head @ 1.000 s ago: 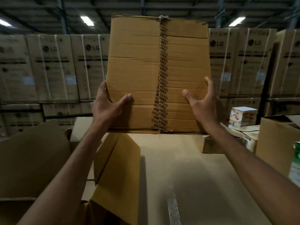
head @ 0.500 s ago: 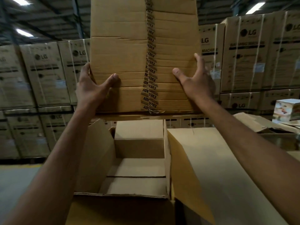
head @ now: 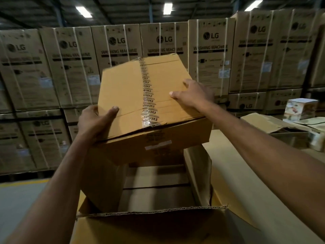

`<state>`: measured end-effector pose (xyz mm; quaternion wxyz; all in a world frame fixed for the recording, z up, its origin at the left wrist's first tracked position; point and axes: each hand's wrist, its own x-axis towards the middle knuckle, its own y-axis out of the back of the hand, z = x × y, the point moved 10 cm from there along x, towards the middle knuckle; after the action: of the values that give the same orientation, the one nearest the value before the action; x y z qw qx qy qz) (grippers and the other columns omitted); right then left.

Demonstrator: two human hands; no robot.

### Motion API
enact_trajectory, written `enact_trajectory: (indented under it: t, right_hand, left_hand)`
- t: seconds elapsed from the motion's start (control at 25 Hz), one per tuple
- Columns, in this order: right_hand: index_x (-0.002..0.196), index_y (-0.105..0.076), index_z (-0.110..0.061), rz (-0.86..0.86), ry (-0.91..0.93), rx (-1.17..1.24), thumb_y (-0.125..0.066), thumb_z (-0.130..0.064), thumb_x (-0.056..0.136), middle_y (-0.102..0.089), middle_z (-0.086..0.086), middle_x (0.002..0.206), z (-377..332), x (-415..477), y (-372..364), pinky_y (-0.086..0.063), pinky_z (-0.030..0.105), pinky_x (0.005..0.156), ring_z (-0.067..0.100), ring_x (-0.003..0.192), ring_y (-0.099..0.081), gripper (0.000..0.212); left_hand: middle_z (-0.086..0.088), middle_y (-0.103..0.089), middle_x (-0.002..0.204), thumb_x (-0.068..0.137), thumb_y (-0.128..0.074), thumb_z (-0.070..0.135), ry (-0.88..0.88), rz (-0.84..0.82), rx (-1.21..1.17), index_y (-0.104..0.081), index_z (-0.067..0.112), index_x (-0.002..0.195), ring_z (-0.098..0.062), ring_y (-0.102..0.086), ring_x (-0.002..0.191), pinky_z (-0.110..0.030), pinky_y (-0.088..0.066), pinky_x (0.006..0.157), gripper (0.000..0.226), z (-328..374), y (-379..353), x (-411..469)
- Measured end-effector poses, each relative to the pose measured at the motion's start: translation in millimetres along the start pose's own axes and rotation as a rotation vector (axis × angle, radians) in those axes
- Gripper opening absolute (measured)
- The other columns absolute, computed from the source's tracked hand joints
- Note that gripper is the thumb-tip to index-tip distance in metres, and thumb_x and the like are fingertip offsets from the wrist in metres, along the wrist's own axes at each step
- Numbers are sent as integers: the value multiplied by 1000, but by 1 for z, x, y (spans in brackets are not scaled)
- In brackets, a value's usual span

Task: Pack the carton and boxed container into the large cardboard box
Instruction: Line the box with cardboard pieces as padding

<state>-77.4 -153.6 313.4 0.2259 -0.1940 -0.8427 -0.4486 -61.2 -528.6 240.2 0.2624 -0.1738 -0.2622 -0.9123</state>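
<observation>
A brown carton (head: 126, 88) sealed with printed tape hangs tilted over the open large cardboard box (head: 151, 219). My left hand (head: 95, 120) grips the carton's near left corner, thumb on top. My right hand (head: 191, 94) lies on the carton's top right side, fingers spread over its edge. The carton's lower front edge sits just above the box's opening. Inside the large box I see flat cardboard at the bottom. A small white printed box (head: 300, 109) stands far right on other cardboard.
Stacked washing machine cartons (head: 165, 43) form a wall behind. A wide flat cardboard surface (head: 246, 182) lies right of the open box, whose flaps (head: 198, 173) stand up. An opened carton (head: 274, 124) sits at the right. Grey floor with a yellow line (head: 21, 189) is at the left.
The carton has come down from high in front of me and tipped from upright toward flat, now low over the open box. My view has dropped with it.
</observation>
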Motion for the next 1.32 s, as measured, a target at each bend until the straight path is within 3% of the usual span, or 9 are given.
enact_trajectory:
  t: [0.28, 0.48, 0.72, 0.92, 1.0, 1.12, 1.2, 1.32]
  right_hand:
    - [157, -38, -33, -43, -67, 40, -59, -71, 90, -56, 1, 145, -23, 4, -52, -35, 35, 84, 26, 125, -55, 79]
    - [150, -46, -31, -26, -99, -61, -63, -67, 90, -61, 0, 131, -16, 11, -40, -33, 33, 78, 19, 98, -49, 72]
    - [146, -51, -27, -13, -132, -206, -66, -67, 87, -64, 5, 131, 28, 7, -25, -39, 36, 83, 28, 115, -60, 73]
    - [146, -50, -25, 36, -63, -194, -64, -66, 90, -63, 5, 129, 0, 8, -21, -33, 33, 77, 23, 102, -55, 70]
    - [146, -50, -25, 86, -10, -211, -62, -67, 91, -63, 6, 128, -20, 6, -16, -36, 32, 74, 21, 97, -53, 71]
    - [151, -45, -25, 156, 52, -192, -62, -68, 90, -59, 6, 133, -45, 2, -8, -39, 32, 77, 24, 111, -59, 76]
    - [154, -42, -27, 162, 47, -129, -63, -68, 90, -58, 4, 135, -53, 2, -10, -38, 32, 80, 22, 113, -57, 79]
    - [154, -42, -32, 88, -22, 23, -64, -68, 88, -59, -4, 129, -52, 2, -32, -35, 32, 81, 14, 102, -47, 79]
  left_hand:
    - [-7, -71, 106, 68, -76, 77, -5, 6, 168, -67, 15, 118, -29, -69, 97, -48, -60, 84, 81, -11, 37, 47]
    - [-7, -73, 112, 67, -79, 73, 73, -39, -4, -67, 16, 118, -27, -70, 99, -48, -61, 86, 78, -46, -10, 21]
    - [-5, -73, 108, 69, -75, 76, 74, -154, -10, -68, 14, 118, -23, -69, 95, -43, -61, 82, 79, -48, -75, -3]
    - [-1, -70, 107, 67, -77, 76, 38, -60, -57, -65, 20, 116, -23, -67, 97, -45, -59, 87, 74, -37, -39, 2]
    - [2, -65, 111, 68, -78, 73, 21, -11, -85, -63, 18, 126, -21, -65, 101, -42, -58, 89, 81, -35, -23, 3]
    - [-3, -70, 121, 63, -79, 77, 12, 60, -164, -60, 18, 132, -21, -68, 106, -43, -59, 92, 93, -36, 1, 3]
    - [-5, -71, 120, 65, -80, 74, -5, 81, -149, -63, 19, 128, -21, -69, 106, -44, -60, 92, 85, -30, 20, 2]
    - [-10, -71, 122, 70, -83, 65, -19, 73, -64, -65, 15, 128, -26, -68, 109, -45, -58, 95, 79, -13, 55, 6]
